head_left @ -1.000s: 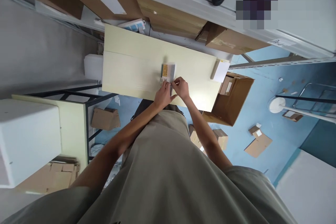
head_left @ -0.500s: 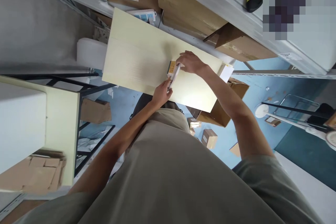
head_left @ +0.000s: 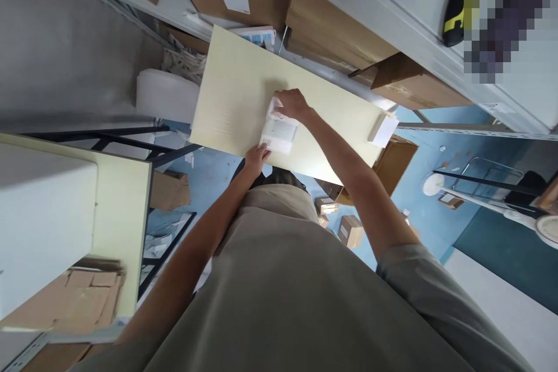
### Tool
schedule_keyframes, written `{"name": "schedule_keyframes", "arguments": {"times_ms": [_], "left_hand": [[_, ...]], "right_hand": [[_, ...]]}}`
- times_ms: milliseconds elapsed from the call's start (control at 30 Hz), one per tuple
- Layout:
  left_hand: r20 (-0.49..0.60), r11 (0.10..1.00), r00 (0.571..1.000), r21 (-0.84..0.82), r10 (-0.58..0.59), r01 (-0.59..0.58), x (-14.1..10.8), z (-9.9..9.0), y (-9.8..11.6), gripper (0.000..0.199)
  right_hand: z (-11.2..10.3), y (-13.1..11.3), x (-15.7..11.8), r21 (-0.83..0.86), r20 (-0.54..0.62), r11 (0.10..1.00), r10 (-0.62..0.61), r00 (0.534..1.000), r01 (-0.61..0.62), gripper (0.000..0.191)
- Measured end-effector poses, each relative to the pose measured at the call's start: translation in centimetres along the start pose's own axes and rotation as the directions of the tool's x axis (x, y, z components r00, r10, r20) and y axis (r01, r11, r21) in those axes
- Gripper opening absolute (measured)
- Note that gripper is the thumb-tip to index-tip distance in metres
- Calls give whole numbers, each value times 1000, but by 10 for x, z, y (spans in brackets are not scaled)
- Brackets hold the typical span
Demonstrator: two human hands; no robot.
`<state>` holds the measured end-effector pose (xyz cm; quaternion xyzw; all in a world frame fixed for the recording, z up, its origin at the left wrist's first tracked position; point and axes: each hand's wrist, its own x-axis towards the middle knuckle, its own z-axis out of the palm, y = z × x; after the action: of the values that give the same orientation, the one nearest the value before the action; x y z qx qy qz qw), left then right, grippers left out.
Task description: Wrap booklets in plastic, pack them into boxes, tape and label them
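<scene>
A flat white packet (head_left: 281,132), partly see-through at its edges, lies tilted over the pale yellow board (head_left: 226,81) in front of my body. My left hand (head_left: 257,157) pinches its lower left corner, thumb on top. At its upper left end my right hand (head_left: 291,103) grips the edge, fingers curled over it. Whether the packet rests on the board or hangs just above it, I cannot tell. The printed face with orange does not show now.
A small white box (head_left: 383,129) stands at the board's right end. Behind the board are a power strip (head_left: 255,36) and cardboard boxes (head_left: 340,29). At left is another table (head_left: 120,197) with flattened cardboard (head_left: 87,299). An open carton (head_left: 399,163) sits below right.
The packet has been turned, from showing an orange printed side and narrow edge to a broad white face. Both hands have shifted left with it, and the view has moved slightly.
</scene>
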<state>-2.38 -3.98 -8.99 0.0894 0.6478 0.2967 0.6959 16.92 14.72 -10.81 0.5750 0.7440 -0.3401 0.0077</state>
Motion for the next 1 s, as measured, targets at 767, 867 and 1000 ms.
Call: {"name": "schedule_keyframes", "arguments": {"times_ms": [767, 867, 1000], "left_hand": [[515, 118, 823, 826, 241, -551, 59, -1, 102, 33], [513, 106, 832, 834, 211, -541, 57, 6, 105, 29], [588, 60, 783, 791, 203, -609, 46, 12, 125, 26]], "right_hand": [[69, -67, -137, 578, -180, 513, 839, 514, -635, 51], [70, -77, -142, 627, -229, 544, 812, 536, -557, 51], [48, -86, -151, 670, -313, 576, 791, 526, -469, 44]]}}
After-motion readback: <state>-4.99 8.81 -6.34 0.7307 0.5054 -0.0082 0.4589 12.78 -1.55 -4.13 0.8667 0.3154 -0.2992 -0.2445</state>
